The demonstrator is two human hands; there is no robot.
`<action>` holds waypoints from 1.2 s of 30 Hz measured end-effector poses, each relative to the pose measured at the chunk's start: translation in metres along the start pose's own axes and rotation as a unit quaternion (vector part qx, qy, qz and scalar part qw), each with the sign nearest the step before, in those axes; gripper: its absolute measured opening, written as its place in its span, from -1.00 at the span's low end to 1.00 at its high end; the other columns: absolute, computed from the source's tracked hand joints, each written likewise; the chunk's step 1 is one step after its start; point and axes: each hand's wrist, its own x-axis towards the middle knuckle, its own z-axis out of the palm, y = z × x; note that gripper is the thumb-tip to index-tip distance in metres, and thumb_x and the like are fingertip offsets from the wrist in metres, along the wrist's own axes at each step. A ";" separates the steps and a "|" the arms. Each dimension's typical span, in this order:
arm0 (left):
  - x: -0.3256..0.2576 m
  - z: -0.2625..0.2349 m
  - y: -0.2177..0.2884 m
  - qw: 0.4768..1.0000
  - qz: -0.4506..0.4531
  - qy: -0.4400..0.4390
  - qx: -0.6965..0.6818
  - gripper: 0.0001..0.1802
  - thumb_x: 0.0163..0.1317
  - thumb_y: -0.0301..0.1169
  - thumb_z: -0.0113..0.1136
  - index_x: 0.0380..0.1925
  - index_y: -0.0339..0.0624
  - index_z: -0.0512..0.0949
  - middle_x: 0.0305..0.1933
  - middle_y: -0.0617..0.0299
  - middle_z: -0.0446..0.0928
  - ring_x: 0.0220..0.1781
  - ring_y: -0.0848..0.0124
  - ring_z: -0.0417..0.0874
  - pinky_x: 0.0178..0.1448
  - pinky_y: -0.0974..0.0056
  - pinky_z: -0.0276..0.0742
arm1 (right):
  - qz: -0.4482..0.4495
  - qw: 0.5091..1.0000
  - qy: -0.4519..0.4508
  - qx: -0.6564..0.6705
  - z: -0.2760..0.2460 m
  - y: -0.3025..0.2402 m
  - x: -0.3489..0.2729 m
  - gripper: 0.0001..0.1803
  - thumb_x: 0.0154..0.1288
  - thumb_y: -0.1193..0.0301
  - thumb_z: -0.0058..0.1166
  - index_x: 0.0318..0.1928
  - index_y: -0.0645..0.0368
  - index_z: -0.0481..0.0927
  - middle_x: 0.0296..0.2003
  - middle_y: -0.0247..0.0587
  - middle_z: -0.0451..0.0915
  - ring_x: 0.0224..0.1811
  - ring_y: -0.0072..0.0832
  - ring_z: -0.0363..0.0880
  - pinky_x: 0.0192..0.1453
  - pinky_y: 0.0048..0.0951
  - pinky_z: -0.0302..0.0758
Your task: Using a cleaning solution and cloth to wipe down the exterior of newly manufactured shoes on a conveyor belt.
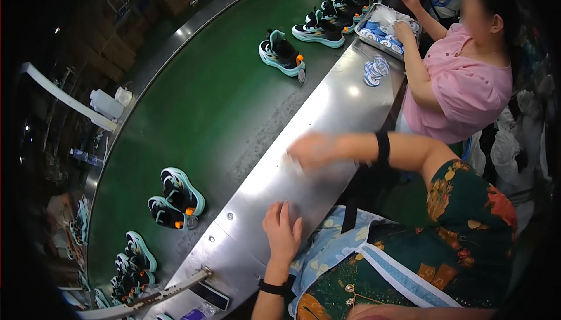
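My left hand (281,232) rests on the bare metal ledge (251,203), its fingers stretched out and holding nothing. Over the same ledge, farther off, my right hand (314,149) is smeared by motion, so its fingers and anything in them cannot be made out. Nearest to my hands on the green belt (175,110) is a pair of black sneakers (177,194) with pale aqua soles and orange heel tabs. Another black sneaker pair (281,54) stands farther along, a round tag hanging at its heel.
At the right, a co-worker in a pink top (467,80) reaches into a metal tray (383,50) of round blue-and-white tags. Loose round tags (375,71) lie beside it. More sneakers (318,31) line the belt. A phone (210,295) lies by a curved metal bar (158,292).
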 end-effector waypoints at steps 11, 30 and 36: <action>-0.016 0.029 -0.010 0.994 -0.066 0.010 0.092 -0.39 0.11 -0.29 0.20 0.20 -0.24 0.38 0.30 -0.12 0.28 0.36 -0.10 0.25 0.36 -0.13 0.05 | 0.218 0.949 0.227 -0.001 -0.088 0.233 0.133 -0.55 -0.02 0.22 0.34 -0.03 -0.23 0.64 -0.01 0.05 0.49 0.00 0.12 0.56 0.04 -0.01 0.53; -0.012 0.031 0.007 0.994 -0.062 0.037 0.085 -0.43 0.13 -0.29 0.19 0.17 -0.25 0.43 0.31 -0.16 0.30 0.34 -0.08 0.29 0.36 -0.13 0.15 | 0.133 0.950 0.270 -0.085 -0.115 0.222 0.103 -0.54 -0.15 0.27 0.39 -0.12 0.04 0.70 -0.25 -0.11 0.68 -0.14 -0.17 0.63 0.01 -0.25 0.57; 0.001 0.021 0.010 0.905 -0.288 0.198 -0.244 -0.30 0.35 -0.23 0.04 0.33 -0.48 0.14 0.39 -0.29 0.15 0.42 -0.03 0.18 0.46 0.01 0.07 | -0.043 0.950 0.239 0.198 -0.004 0.052 0.051 -0.71 -0.13 0.53 0.20 -0.27 0.11 0.68 -0.31 0.05 0.56 -0.28 -0.08 0.59 -0.21 -0.22 0.54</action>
